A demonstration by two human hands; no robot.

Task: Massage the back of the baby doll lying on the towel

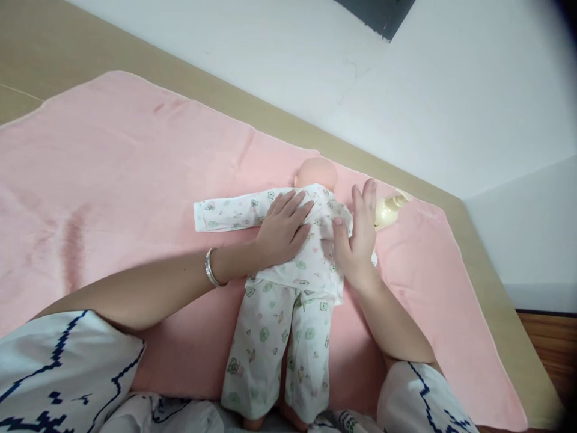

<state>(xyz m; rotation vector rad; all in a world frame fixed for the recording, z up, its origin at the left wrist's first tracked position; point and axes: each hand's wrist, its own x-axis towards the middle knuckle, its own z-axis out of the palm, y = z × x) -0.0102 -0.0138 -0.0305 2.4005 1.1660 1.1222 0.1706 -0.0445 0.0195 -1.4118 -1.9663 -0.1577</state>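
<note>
A baby doll (317, 172) lies stretched out on a pink blanket (135, 156), its bald head away from me and its feet close to my lap. It wears a white printed pajama top (300, 267) and matching pajama pants (264, 343). One sleeve reaches out to the left; the other is mostly hidden behind my right hand. My left hand (283, 228) rests flat on the doll's upper body, fingers spread. At the doll's right side, my right hand (358, 237) is raised on edge with thumb and fingers apart, the thumb near the top's shoulder.
A cream-coloured pump bottle (388, 210) is on the blanket just beyond my right hand, partly covered by it. Tan surface (406, 168) borders the blanket, with a white wall (279, 54) behind. Wood-look flooring (552, 343) shows at the far right.
</note>
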